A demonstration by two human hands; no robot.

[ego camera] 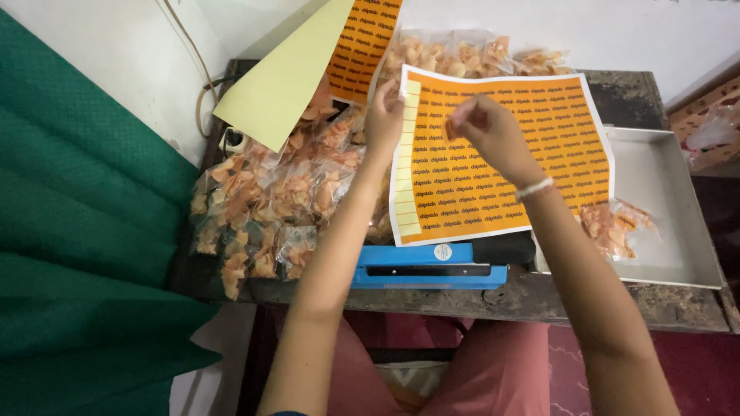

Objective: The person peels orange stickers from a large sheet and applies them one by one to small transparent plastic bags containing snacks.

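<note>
An orange sticker sheet (pixel 501 154) with rows of small labels lies tilted over the blue heat sealer (pixel 428 270). My left hand (pixel 383 115) pinches the sheet's top left corner, beside its column of peeled pale-yellow blanks. My right hand (pixel 486 131) hovers over the upper middle of the sheet, fingertips closed on a small orange sticker. A white band circles that wrist.
Clear bags of orange chips (pixel 270 200) pile at the left and along the back (pixel 462 54). A grey tray (pixel 663 208) at right holds one chip bag (pixel 613 223). A second sticker sheet with pale-yellow backing (pixel 308 62) leans behind. Green cloth (pixel 77 216) hangs at left.
</note>
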